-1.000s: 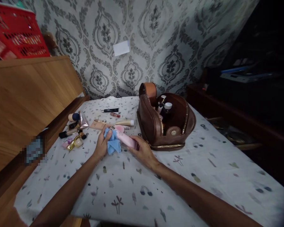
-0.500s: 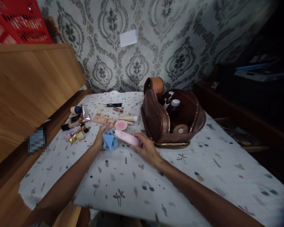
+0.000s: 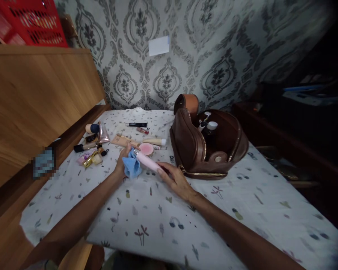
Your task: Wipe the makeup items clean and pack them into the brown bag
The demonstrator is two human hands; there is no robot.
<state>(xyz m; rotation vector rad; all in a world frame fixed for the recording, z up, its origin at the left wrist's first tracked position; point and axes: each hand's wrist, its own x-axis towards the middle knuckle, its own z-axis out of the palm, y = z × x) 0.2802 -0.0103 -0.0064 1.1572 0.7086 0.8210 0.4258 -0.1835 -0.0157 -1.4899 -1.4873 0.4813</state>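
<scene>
Basically, R hand (image 3: 177, 180) grips pink squeeze tube (image 3: 148, 161) nr bag (image 3: 186, 144), L hand (image 3: 123, 162) pinches blue cloth (image 3: 132, 167) at its silver cap; best wipe w/ light, even turns.

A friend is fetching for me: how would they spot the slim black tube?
Find the open brown leather bag. Left of it, toward the grey patterned wall, lies the slim black tube, darker and longer than the small reddish tube in front.

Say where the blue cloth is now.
In the head view, the blue cloth is in the left hand, against the silver end of the pink tube.
</scene>
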